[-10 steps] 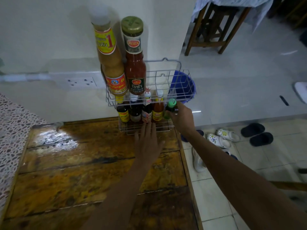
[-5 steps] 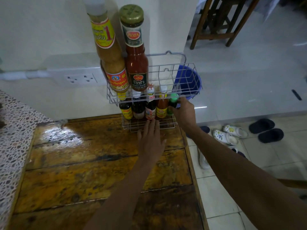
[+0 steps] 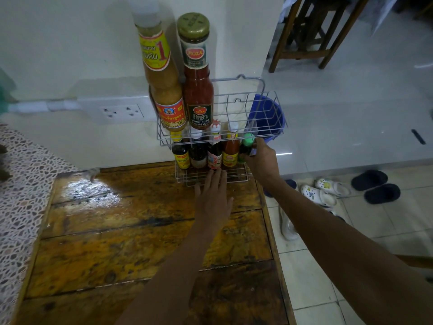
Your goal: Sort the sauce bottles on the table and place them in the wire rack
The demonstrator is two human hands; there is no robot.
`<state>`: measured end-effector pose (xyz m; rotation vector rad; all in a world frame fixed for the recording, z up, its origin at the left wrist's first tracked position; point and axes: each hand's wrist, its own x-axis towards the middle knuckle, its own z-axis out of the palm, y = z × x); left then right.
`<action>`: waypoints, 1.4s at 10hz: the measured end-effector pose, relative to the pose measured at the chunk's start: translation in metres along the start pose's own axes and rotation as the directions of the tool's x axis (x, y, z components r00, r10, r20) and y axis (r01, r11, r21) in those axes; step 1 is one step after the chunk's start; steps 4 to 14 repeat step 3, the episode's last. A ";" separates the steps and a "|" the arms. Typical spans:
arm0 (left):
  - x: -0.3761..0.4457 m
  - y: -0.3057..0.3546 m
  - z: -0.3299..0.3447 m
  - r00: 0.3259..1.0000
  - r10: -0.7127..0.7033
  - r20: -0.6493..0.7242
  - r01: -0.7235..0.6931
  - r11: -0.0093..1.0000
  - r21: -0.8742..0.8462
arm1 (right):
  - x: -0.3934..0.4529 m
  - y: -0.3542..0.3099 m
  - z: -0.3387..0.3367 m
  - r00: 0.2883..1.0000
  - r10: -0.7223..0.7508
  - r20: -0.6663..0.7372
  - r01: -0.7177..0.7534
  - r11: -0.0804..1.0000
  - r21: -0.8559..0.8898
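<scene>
A two-tier wire rack [image 3: 236, 102] stands at the far edge of the wooden table [image 3: 131, 231], against the wall. Its upper tier holds a tall yellow sauce bottle [image 3: 164, 76] and a red sauce bottle [image 3: 197, 73]. Several small bottles stand in a row in the lower tier, among them a yellow-label one [image 3: 181, 154] and an orange one [image 3: 230, 151]. My right hand [image 3: 261, 160] is closed around a small green-capped bottle [image 3: 247, 144] at the row's right end. My left hand [image 3: 212, 200] lies flat on the table, fingers spread, fingertips touching the rack's front.
A blue bucket [image 3: 269, 118] shows behind the rack's right side. A wall socket [image 3: 121, 111] sits left of the rack. The table's right edge drops to a tiled floor with shoes [image 3: 323, 190] and slippers [image 3: 375, 185]. A speckled counter [image 3: 21, 184] borders the table's left.
The two hands and the bottles hold the same places; only the view has shifted slightly. My right hand stays on the green-capped bottle.
</scene>
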<state>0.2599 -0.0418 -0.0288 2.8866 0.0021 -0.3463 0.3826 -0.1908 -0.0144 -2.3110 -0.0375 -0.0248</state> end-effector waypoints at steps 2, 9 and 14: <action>-0.007 -0.005 -0.003 1.000 0.012 0.009 -0.012 1.000 -0.029 | -0.021 -0.007 -0.009 0.999 -0.045 -0.011 0.044 0.997 -0.060; -0.020 -0.008 -0.003 1.000 -0.007 0.004 0.007 1.000 -0.004 | -0.044 -0.010 -0.011 0.992 -0.128 -0.019 0.118 0.957 -0.265; -0.020 -0.008 -0.003 1.000 -0.007 0.004 0.007 1.000 -0.004 | -0.044 -0.010 -0.011 0.992 -0.128 -0.019 0.118 0.957 -0.265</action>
